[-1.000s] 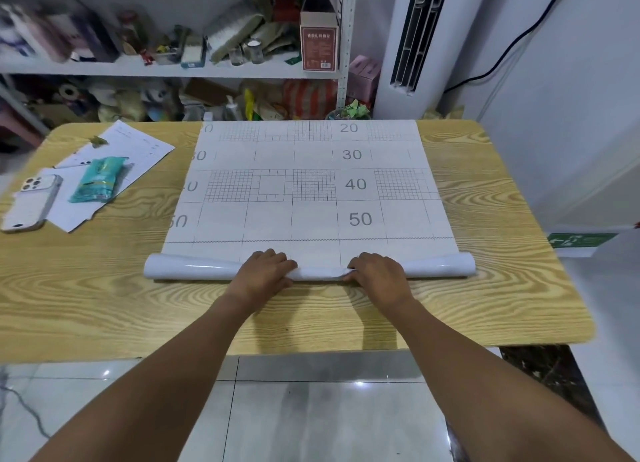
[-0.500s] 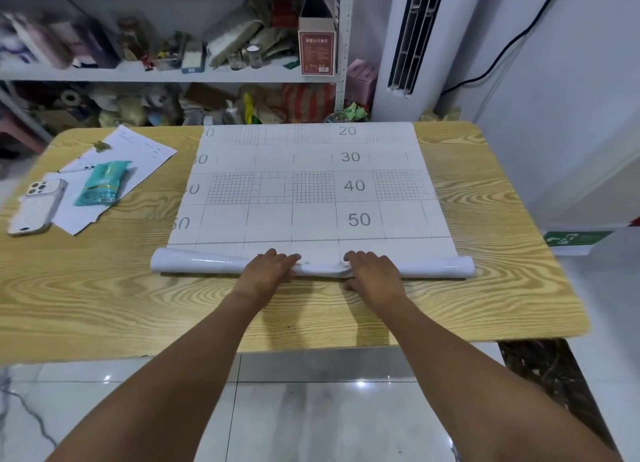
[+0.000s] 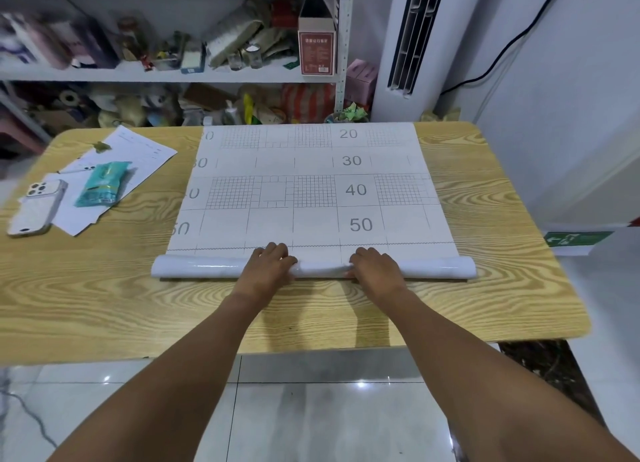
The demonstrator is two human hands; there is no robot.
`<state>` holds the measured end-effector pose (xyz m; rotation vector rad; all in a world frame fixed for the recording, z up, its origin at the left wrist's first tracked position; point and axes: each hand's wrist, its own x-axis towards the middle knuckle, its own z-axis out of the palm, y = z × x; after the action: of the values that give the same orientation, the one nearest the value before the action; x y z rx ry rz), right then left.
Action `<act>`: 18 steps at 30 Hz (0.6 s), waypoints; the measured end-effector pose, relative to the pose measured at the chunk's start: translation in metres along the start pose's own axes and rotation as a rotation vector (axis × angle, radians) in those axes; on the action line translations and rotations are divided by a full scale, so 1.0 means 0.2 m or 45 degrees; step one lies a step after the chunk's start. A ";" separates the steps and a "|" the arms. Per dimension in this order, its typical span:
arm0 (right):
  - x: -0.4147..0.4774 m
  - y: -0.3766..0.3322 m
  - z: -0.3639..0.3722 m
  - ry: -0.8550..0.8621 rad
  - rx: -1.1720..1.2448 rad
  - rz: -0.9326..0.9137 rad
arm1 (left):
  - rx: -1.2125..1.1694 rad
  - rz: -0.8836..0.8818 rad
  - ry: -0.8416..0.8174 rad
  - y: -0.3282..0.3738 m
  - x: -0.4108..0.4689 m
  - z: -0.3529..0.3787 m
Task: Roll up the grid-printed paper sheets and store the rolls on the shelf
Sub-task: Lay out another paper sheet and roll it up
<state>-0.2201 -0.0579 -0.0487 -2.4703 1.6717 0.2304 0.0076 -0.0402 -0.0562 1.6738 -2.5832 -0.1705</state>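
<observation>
The left hand lies palm-down on the roll, its fingers curled over the top so that the tips reach the flat paper just beyond. The thumb side is tucked against the near face of the roll. The right hand grips the roll the same way just beside it, knuckles raised and fingers bent over the crest, with a short bare stretch of roll between the two hands. Both wrists are low, and both forearms run straight back from the roll toward the camera, spread apart in a narrow V. The roll is the near end of the grid-printed sheet, a glossy white tube lying crosswise on the wooden table, and it sticks out well past each hand. Beyond the roll the rest of the sheet lies flat, printed side up, showing the numbers 50, 40, 30 and 20 up to the far table edge. Far left of the roll lie a white phone, a teal packet and loose papers. Well beyond the roll, behind the table, stands the cluttered shelf.
</observation>
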 end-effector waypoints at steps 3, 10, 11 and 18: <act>0.00 0.02 0.03 0.024 -0.004 -0.031 | -0.033 -0.009 0.005 0.00 0.01 0.00; -0.01 0.00 0.03 0.080 0.099 -0.035 | -0.141 -0.086 -0.020 0.02 0.02 0.00; -0.01 0.00 0.03 0.090 0.102 -0.030 | -0.137 -0.102 -0.035 0.02 0.02 0.00; 0.01 -0.01 0.00 0.087 0.166 0.000 | -0.158 -0.104 0.002 0.02 -0.01 -0.02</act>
<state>-0.2174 -0.0585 -0.0494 -2.4073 1.6562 0.0359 0.0056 -0.0381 -0.0518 1.7353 -2.4485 -0.3267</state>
